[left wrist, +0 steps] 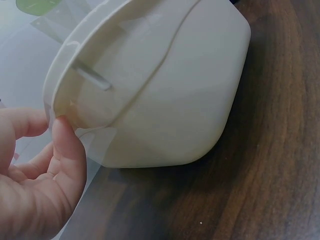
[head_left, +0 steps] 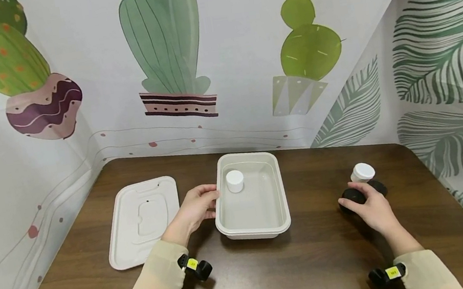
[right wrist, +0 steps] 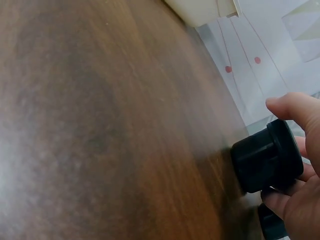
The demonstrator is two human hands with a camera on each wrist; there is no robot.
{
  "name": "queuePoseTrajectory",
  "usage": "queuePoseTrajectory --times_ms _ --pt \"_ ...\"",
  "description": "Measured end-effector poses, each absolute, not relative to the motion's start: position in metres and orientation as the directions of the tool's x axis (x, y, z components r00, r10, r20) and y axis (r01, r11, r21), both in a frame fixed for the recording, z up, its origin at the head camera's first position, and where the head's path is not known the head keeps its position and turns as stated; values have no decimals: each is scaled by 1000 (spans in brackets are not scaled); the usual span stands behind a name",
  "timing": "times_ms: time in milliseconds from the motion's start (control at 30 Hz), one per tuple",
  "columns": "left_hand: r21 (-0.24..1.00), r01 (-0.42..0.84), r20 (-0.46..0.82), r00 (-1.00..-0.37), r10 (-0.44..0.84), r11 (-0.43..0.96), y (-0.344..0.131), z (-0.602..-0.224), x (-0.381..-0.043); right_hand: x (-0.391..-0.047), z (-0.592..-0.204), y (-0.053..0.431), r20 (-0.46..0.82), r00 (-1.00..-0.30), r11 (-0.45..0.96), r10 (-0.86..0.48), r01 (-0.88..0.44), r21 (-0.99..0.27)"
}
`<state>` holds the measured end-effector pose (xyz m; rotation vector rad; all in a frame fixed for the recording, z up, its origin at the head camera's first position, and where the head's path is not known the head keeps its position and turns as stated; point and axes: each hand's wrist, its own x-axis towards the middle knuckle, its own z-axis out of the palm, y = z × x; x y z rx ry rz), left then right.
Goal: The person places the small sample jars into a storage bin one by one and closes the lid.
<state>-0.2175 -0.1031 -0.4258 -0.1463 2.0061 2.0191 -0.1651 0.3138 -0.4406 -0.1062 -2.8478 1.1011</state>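
A pale grey rectangular container (head_left: 254, 231) stands near the table's middle with a small white-capped jar (head_left: 235, 181) inside, toward its back left. My left hand (head_left: 196, 208) pinches the container's left rim; in the left wrist view its thumb (left wrist: 67, 142) lies under the lip of the container (left wrist: 165, 100). On the right side, my right hand (head_left: 372, 206) holds a small black jar (head_left: 353, 199) between thumb and fingers. The right wrist view shows this black jar (right wrist: 262, 157) tapering below its wider lid. Right behind it are another black jar (head_left: 378, 187) and a white-lidded jar (head_left: 363, 172).
A flat pale lid (head_left: 130, 242) with a recessed middle lies on the left of the brown wooden table (head_left: 319, 260). A white cloth with cactus and leaf prints (head_left: 241, 59) hangs along the table's back and sides.
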Motion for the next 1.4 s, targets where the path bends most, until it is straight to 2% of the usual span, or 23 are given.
queuePoseTrajectory --times_ms 633,1400 --pt "963 -270 -267 -954 138 3 -104 -429 -218 -160 -448 317 17 -998 759 67 40 -650" --pt "960 -280 -279 -951 135 13 -104 -427 -218 -154 -448 323 72 -997 739 3 -46 -673"
